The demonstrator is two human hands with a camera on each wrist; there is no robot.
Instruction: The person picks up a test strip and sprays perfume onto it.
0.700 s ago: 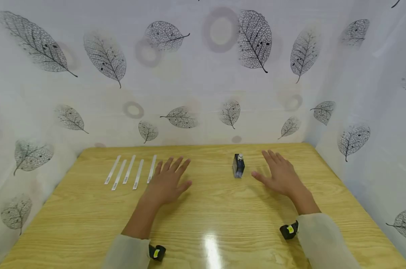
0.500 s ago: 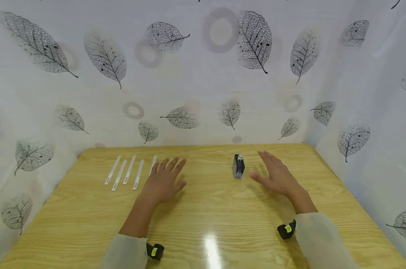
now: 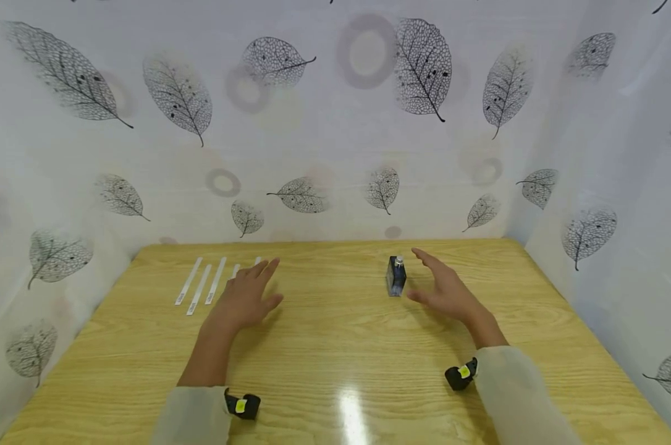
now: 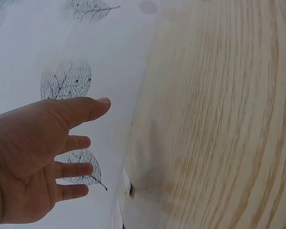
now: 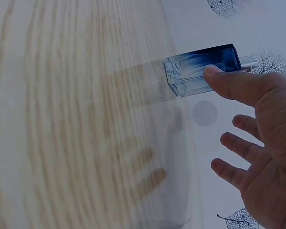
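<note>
A blue glass perfume bottle [image 3: 396, 278] with a silver spray top stands upright on the wooden table. My right hand [image 3: 445, 292] is just to its right, thumb and fingers spread apart with nothing between them. In the right wrist view the thumb overlaps the side of the bottle [image 5: 200, 69]. Several white paper test strips [image 3: 188, 281], printed at their near ends, lie slanted on the left. Above the rightmost strips is my left hand [image 3: 245, 304], its fingers extended and holding nothing; it partly hides two of them. The left wrist view shows its palm [image 4: 28, 162] and outstretched thumb.
The wood-grained table [image 3: 335, 346] ends at the back against a pale curtain [image 3: 324, 136] with leaf prints, which also hangs along both sides. A black wrist camera [image 3: 243, 406] sits at the left cuff, and another [image 3: 461, 374] at the right cuff.
My left hand has moved left over the rightmost strips, covering more of them. My right hand has shifted left, closer to the perfume bottle. Bottle and strips stay in place.
</note>
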